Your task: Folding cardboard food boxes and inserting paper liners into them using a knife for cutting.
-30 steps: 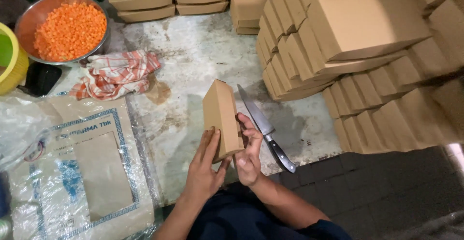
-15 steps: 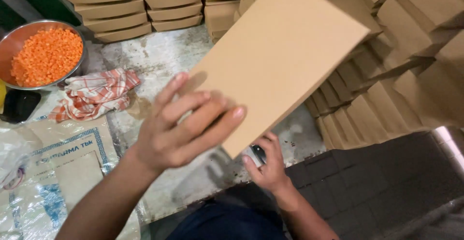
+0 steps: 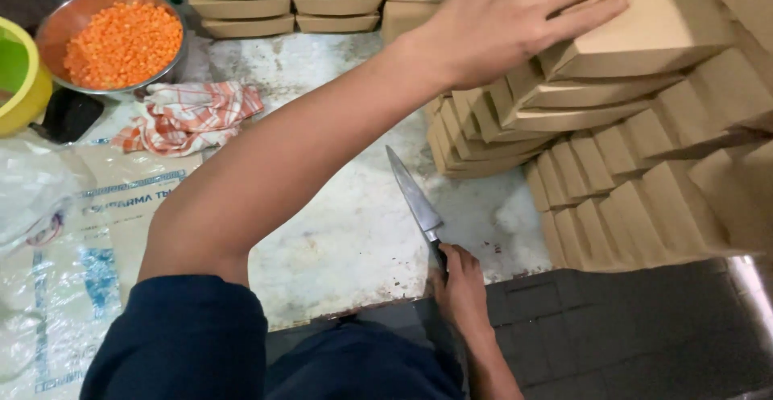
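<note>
Head camera looks steeply down, close over worktable (image 3: 346,231).

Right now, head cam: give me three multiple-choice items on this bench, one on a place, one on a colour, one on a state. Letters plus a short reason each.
1. Where does the left hand rest?
A. On the top brown box of the stack at right
B. In the metal bowl
C. On the checked cloth

2. What colour are the grains in the metal bowl?
A. White
B. Orange
C. Black

3. How is the knife placed?
A. Stuck upright in a box
B. Lifted high above the stack
C. Blade low over the worktop, handle under the right hand

Answers:
1 A: the palm and fingers lie flat on the uppermost box.
2 B: the bowl at upper left is full of orange grains.
3 C: the blade points away along the pale surface, and the right hand's fingers cover the handle at the near edge.
</note>
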